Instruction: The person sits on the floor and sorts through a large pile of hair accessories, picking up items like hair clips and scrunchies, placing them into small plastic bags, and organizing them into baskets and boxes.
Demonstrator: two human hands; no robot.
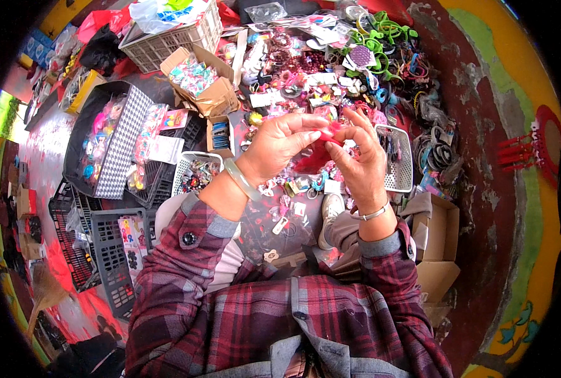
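Observation:
My left hand (pixel 280 140) and my right hand (pixel 360 154) are raised over the spread of hair accessories, fingertips almost meeting. Both pinch a small piece of bright red material (pixel 334 130), soft and ribbon-like; its exact kind is too small to make out. A darker, sheer-looking red patch (pixel 312 159) shows just below, between the palms; whether it belongs to the same piece I cannot tell. Beneath my hands lie several small hair ties and clips. One white basket (pixel 195 155) of small items stands beside my left wrist, another white basket (pixel 409 160) beside my right.
Green headbands (pixel 387 47) and dark hair bands (pixel 438 151) are heaped at the far right. A cardboard box (pixel 227 101) holds small packets. Left of it are a black houndstooth case (pixel 120 142) and a grey crate (pixel 113 252). An opened carton (pixel 441 230) sits by my right elbow.

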